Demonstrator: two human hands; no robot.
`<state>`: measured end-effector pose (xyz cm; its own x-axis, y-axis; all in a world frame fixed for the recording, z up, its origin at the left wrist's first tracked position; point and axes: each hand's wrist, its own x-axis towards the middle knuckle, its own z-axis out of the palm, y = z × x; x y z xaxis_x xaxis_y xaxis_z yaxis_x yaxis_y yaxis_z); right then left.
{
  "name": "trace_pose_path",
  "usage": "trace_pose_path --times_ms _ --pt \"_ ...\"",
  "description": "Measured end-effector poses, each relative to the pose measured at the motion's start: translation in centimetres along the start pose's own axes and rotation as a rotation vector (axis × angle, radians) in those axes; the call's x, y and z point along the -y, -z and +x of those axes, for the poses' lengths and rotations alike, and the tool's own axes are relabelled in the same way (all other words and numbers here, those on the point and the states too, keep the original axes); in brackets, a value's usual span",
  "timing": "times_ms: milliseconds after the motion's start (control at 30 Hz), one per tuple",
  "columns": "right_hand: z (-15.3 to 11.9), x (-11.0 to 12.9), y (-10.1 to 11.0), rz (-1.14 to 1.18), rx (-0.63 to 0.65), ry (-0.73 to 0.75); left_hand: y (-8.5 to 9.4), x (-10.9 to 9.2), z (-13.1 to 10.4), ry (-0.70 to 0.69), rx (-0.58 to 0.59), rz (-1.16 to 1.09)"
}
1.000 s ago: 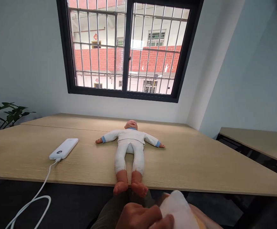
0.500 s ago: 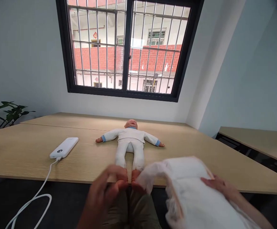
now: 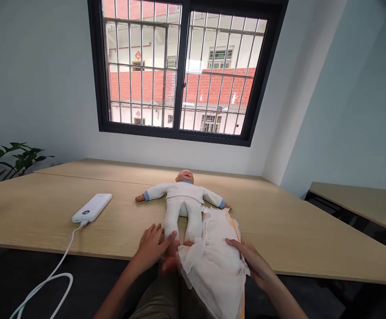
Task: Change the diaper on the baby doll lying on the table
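A baby doll (image 3: 184,195) in white clothes with blue cuffs lies on its back on the table, its feet toward me over the front edge. My left hand (image 3: 151,246) rests at the table edge beside the doll's leg, fingers spread and thumb touching the lower leg near the ankle. An unfolded white diaper (image 3: 218,261) with an orange-yellow edge stripe is gripped by my right hand (image 3: 251,261), thumb on top and fingers underneath. It covers one of the doll's feet and slopes over the table edge toward my lap.
To the left lies a white power bank (image 3: 92,207) with a white cable (image 3: 65,253) hanging off the table (image 3: 279,226). A plant (image 3: 10,157) stands at the far left. Behind the table is a barred window (image 3: 183,71), and another table (image 3: 362,201) is at right.
My right hand has brought the diaper leftward and away from me, beside the doll's legs. My left hand has settled from a blurred, raised position onto the table by the doll's leg.
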<state>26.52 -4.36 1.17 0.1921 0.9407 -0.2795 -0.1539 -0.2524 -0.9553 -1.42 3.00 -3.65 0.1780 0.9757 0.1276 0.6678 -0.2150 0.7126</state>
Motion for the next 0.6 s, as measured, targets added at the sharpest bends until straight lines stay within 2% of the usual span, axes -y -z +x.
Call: trace_pose_path --times_ms 100,200,333,467,600 --pt "0.0 0.3 -0.9 0.002 0.020 0.021 -0.3 -1.7 -0.1 -0.011 0.105 -0.338" --pt "0.5 0.1 -1.4 0.019 0.089 0.038 -0.6 -3.8 -0.8 0.112 0.173 -0.751" --pt "0.9 -0.2 -2.1 0.030 0.138 0.090 -0.9 -6.3 -1.8 0.244 0.190 -1.217" --pt "0.1 0.4 -2.5 0.042 0.093 0.130 -1.0 -6.6 -1.5 0.338 0.318 -1.566" --pt "-1.4 1.4 -2.2 0.043 0.020 0.110 -1.2 -5.7 -1.1 0.455 0.478 -1.664"
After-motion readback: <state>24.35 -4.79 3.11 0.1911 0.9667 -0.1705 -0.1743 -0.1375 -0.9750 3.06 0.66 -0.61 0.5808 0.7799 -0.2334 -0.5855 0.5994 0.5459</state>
